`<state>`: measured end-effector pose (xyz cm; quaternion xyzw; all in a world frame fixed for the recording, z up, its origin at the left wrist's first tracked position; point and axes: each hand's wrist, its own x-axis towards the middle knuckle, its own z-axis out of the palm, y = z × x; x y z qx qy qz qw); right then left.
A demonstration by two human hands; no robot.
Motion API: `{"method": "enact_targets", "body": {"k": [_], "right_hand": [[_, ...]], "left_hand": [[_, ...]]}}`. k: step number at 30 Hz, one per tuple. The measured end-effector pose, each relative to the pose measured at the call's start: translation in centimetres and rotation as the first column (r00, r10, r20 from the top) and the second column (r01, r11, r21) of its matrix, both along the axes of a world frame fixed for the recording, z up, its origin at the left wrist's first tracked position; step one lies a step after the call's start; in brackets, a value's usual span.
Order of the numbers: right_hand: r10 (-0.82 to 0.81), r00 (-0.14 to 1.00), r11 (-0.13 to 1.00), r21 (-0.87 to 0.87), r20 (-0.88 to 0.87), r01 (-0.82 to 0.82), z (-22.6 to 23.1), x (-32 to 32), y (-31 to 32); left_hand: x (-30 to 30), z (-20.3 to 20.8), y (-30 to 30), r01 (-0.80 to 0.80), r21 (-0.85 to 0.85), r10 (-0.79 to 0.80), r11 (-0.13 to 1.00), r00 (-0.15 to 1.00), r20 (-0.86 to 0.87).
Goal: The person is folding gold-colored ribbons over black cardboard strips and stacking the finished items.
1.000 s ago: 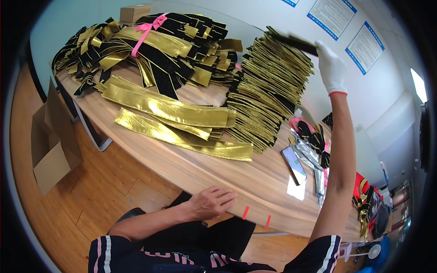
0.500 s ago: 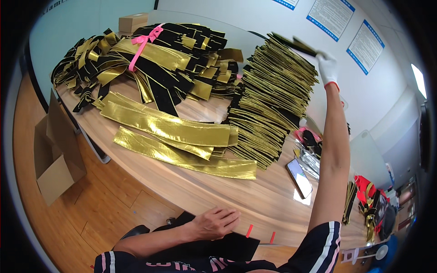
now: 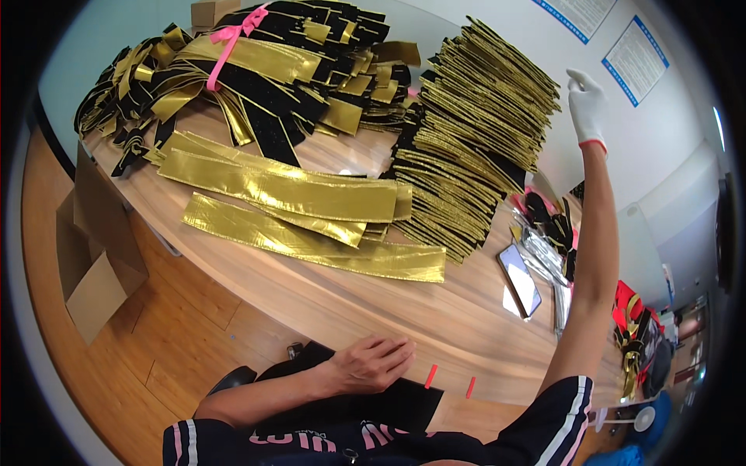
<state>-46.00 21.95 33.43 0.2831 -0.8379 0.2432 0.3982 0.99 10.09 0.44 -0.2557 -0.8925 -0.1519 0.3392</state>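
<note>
The right hand (image 3: pixel 588 107), in a white glove with a red cuff, is raised at the far side of the table (image 3: pixel 342 299), its arm reaching almost straight out past the phone (image 3: pixel 519 281). Its fingers are partly bent and spread from one another, with nothing visible in their grasp, just beside the far end of the long row of black-and-gold strips (image 3: pixel 493 85). The bare left hand (image 3: pixel 373 363) rests palm down at the near edge, forearm angled in from the left, fingers together, slightly bent and relaxed, holding nothing visible. Flat gold strips (image 3: pixel 287 186) lie left of the row; behind them sits a heap of strips (image 3: pixel 268 124) tied with a pink ribbon (image 3: pixel 225 58).
</note>
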Motion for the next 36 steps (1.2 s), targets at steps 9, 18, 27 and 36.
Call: {"method": "enact_targets", "body": {"k": [9,18,27,36], "right_hand": [[0.281,0.96,0.818,0.524,-0.003,-0.238,-6.8,14.2,0.3],[0.302,0.918,0.782,0.618,-0.256,-0.084,-10.0,11.9,-0.1],[0.33,0.926,0.789,0.591,-0.183,-0.165,-11.2,13.3,-0.5],[0.227,0.936,0.821,0.571,-0.27,-0.035,-11.6,11.0,-0.8]], "left_hand": [[-0.5,-0.2,0.1,0.013,0.005,-0.012,1.0,0.999,-0.045],[0.0,-0.3,0.3,0.024,-0.02,-0.025,1.0,0.999,-0.044],[0.2,-0.1,0.1,0.035,-0.024,-0.035,0.999,0.999,-0.009],[-0.5,-0.3,0.3,0.053,0.01,-0.052,0.999,0.998,-0.034]]}}
